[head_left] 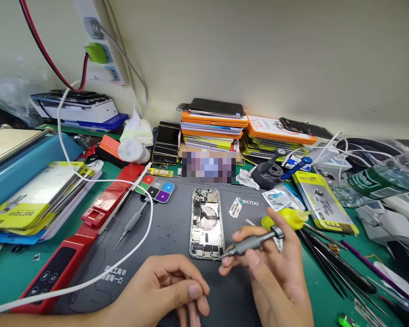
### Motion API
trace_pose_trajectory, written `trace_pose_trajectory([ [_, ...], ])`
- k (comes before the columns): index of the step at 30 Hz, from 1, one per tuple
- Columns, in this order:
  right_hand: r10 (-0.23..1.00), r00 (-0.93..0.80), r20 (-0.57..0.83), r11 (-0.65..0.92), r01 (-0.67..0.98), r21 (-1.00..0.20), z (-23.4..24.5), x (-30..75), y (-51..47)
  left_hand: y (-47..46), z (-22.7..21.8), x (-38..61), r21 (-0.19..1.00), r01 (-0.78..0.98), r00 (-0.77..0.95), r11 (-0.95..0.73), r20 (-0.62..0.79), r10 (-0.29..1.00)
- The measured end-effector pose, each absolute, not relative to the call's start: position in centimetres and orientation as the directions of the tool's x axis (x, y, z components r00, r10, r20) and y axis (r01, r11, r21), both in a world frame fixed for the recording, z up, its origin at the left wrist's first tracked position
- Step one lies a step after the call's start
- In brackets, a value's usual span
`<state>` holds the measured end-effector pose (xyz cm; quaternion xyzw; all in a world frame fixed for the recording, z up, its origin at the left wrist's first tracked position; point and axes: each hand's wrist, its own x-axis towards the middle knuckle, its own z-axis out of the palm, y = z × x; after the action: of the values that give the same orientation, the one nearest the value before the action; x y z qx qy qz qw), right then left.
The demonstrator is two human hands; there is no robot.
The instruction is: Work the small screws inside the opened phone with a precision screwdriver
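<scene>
An opened phone (207, 223) lies back-up on the dark grey work mat (170, 227), its inner parts showing. My right hand (274, 272) is closed on a grey precision screwdriver (255, 243), with the tip pointing left at the phone's lower right corner. My left hand (170, 286) rests on the mat just below the phone, fingers curled in; whether it holds anything I cannot make out. A second grey screwdriver (132, 225) lies on the mat to the left.
A white cable (98, 181) loops across the mat's left side. Red tools (98, 209) and battery packs (37, 195) lie left. Stacked orange boxes (213, 125) stand behind. Tweezers and picks (330, 259), a yellow bottle (289, 219) and a battery box (322, 200) sit right.
</scene>
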<state>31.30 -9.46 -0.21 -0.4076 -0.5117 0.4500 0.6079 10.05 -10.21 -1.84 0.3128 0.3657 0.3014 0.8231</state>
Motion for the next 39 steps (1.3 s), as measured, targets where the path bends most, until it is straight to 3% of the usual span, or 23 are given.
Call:
trace_pose_trajectory([
  [8, 0.95, 0.121, 0.287, 0.288, 0.009, -0.958, -0.2, 30.7, -10.7, -10.7, -2.6, 8.7, 0.772, -0.281, 0.579, 0.571, -0.338, 0.742],
  [14, 0.984, 0.077, 0.163, 0.172, -0.124, -0.977, -0.1, 31.2, -10.1, -11.0, -2.6, 9.2, 0.702, -0.458, 0.502, 0.545, -0.302, 0.81],
  [18, 0.995, 0.081, 0.062, 0.079, -0.234, -0.969, 0.7, 30.8, -10.3, -10.6, -1.7, 9.6, 0.707, -0.408, 0.521, 0.578, -0.34, 0.783],
  [25, 0.972, 0.076, 0.221, 0.233, -0.242, -0.942, 1.6, 30.4, -11.3, -10.3, -0.1, 9.0, 0.655, -0.29, 0.6, 0.698, -0.444, 0.666],
  [39, 0.971, -0.033, 0.237, 0.224, -0.229, -0.947, 1.4, 30.3, -11.6, -10.0, 0.8, 8.7, 0.715, -0.24, 0.579, 0.657, -0.437, 0.688],
])
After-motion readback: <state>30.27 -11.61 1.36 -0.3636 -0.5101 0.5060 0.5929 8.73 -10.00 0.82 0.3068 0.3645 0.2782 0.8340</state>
